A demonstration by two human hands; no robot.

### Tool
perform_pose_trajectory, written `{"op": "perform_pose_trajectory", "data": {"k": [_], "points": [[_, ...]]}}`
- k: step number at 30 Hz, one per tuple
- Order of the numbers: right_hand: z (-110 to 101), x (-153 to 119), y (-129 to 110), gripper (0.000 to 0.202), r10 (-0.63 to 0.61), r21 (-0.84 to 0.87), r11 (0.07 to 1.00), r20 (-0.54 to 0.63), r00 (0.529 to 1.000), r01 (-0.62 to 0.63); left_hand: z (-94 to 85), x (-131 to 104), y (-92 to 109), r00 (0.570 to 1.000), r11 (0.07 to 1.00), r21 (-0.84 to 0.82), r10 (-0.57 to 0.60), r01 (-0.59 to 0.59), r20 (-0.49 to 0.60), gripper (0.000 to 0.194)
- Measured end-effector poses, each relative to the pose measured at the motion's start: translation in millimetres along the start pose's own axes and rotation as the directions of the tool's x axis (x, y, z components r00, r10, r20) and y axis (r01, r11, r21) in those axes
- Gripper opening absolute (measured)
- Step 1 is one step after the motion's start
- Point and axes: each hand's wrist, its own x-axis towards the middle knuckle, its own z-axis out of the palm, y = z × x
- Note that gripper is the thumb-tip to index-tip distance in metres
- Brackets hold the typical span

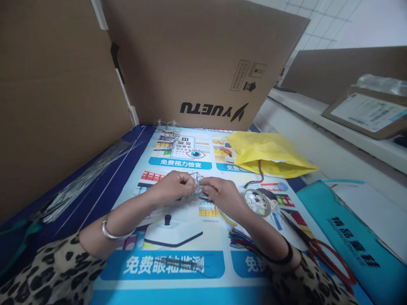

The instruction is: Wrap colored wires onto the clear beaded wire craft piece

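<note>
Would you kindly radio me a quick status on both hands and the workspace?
Left fingers and right fingers pinched on fine wire piece. Red-handled scissors beside right forearm. Nothing visibly blocking the fingers.

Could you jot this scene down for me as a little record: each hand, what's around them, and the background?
Left hand: pinching a small wire piece
Right hand: pinching the same piece from the other side
To the right: red-handled scissors, yellow pouch with multicoloured cord at its mouth
To the left: bundle of thin silvery wires, teal-handled tool, type unclear
Underneath: printed poster
Behind: cardboard marked YUETU
</note>
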Motion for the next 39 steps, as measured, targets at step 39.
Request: {"op": "perform_pose_trajectory", "data": {"k": [39], "points": [[-14, -11, -10, 0.015, -0.272, -0.129, 0.957, -0.069, 0.960, 0.262, 17.2, 0, -28, 0.695, 0.543, 0.597, 0.718, -0.591, 0.035, 0.019]]}}
